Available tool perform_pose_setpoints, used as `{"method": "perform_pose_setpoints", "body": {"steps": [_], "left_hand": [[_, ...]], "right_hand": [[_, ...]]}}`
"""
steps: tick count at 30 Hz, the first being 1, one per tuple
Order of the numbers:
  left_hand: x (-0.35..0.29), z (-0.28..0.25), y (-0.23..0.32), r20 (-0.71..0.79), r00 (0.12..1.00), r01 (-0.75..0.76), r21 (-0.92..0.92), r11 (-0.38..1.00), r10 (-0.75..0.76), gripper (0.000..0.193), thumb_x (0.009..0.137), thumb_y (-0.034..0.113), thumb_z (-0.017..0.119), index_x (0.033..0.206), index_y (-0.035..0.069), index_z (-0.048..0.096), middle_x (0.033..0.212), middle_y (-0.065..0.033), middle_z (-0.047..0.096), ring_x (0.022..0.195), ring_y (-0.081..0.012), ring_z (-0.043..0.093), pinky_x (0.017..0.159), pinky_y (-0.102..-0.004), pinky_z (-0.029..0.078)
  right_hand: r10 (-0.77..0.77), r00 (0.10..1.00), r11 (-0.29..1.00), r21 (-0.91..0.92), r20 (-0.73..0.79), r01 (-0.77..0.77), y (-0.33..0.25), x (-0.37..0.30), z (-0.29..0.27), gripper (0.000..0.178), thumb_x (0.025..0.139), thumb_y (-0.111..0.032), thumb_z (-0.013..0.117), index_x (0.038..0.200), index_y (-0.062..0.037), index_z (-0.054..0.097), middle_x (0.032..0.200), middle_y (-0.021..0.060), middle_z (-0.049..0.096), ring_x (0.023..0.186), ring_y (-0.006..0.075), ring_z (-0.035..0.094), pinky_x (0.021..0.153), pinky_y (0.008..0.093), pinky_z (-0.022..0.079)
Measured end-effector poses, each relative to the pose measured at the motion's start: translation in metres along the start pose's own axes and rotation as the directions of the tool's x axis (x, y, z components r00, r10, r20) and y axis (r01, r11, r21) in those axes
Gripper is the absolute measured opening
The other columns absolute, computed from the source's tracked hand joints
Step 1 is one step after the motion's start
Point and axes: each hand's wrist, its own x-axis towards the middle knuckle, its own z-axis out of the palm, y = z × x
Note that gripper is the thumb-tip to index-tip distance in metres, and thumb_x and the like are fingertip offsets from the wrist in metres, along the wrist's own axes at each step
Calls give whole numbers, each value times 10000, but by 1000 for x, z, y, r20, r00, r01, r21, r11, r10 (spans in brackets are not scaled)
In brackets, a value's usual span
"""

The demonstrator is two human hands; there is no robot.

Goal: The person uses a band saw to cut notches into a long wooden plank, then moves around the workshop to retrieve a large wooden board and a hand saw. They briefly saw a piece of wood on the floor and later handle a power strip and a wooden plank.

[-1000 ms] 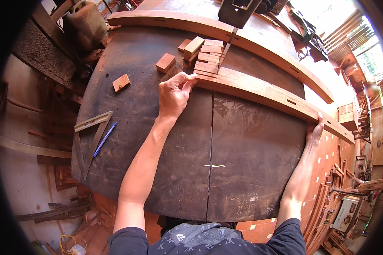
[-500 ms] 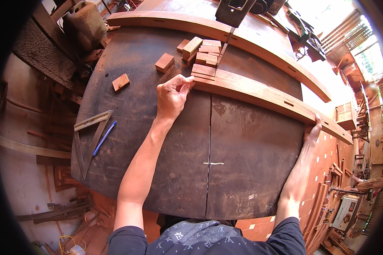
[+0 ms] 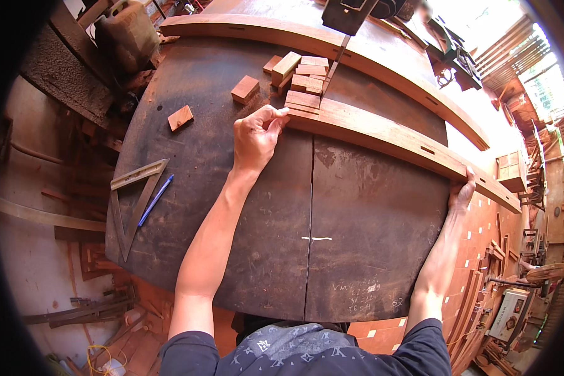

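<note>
A long reddish wooden rail (image 3: 382, 133) with slot-like mortises lies slantwise over the dark metal saw table (image 3: 370, 250). Its left end carries lengthwise cuts and meets the thin upright bandsaw blade (image 3: 336, 67). My left hand (image 3: 257, 135) is closed, thumb and forefinger pinching the near corner of that cut end. Farther right, my right hand (image 3: 462, 190) grips the rail's near edge beside a mortise; the fingers under it are partly hidden. Small wooden offcuts (image 3: 307, 83) lie grouped behind the cut end, next to the blade.
Two loose wood blocks, one nearer (image 3: 245, 89) and one farther left (image 3: 180, 118), lie on the table. A set square (image 3: 131, 200) and a blue pen (image 3: 156, 200) are at its left edge. Behind stretches a second mortised rail (image 3: 395, 72). The saw's guide housing (image 3: 348, 14) hangs above.
The whole view has shifted slightly. Both hands keep their holds, and the rail's place against the blade looks nearly the same.
</note>
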Motion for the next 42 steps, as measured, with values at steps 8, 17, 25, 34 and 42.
{"method": "perform_pose_setpoints", "body": {"steps": [8, 17, 25, 34, 42], "left_hand": [[4, 2, -2, 5, 1000, -6, 48, 999, 6, 107, 931, -8, 663, 985, 26, 748, 850, -62, 763, 764, -103, 718, 676, -258, 596], [1, 5, -4, -56, 998, -3, -27, 1000, 2, 90, 866, -34, 726, 935, 22, 738, 806, -93, 758, 734, -101, 722, 604, -249, 537], [1, 4, -2, -48, 999, -17, -27, 1000, 16, 94, 869, -44, 716, 940, 16, 735, 846, -96, 767, 768, -114, 735, 630, -244, 553], [3, 4, -2, -18, 1000, -8, 1, 1000, 8, 99, 911, -18, 684, 973, 27, 745, 857, -68, 764, 776, -108, 724, 668, -253, 584], [4, 4, -4, -14, 1000, 3, 16, 1000, -3, 108, 926, -4, 673, 996, 31, 747, 871, -60, 764, 783, -107, 722, 687, -259, 601]], "right_hand": [[-28, 1000, 998, -53, -6, 27, 1, 4, 0, 346, 910, -271, 649, 1205, -96, 600, 1151, 59, 683, 1070, 203, 659, 929, 361, 527], [-16, 1000, 1000, -18, 22, 16, 1, 0, 1, 347, 909, -260, 655, 1208, -95, 592, 1147, 53, 680, 1069, 202, 652, 931, 364, 519], [-24, 1000, 1000, -18, -5, 24, 0, -2, 2, 346, 903, -259, 659, 1204, -99, 597, 1133, 51, 682, 1049, 197, 659, 906, 354, 529], [-18, 1000, 1000, -20, 12, 18, 0, 4, -2, 350, 905, -256, 676, 1195, -77, 595, 1126, 60, 674, 1031, 203, 659, 880, 357, 555], [-29, 999, 998, -55, -18, 28, 1, 4, 5, 379, 896, -282, 675, 1218, -99, 595, 1136, 58, 686, 1055, 200, 661, 914, 356, 527]]}}
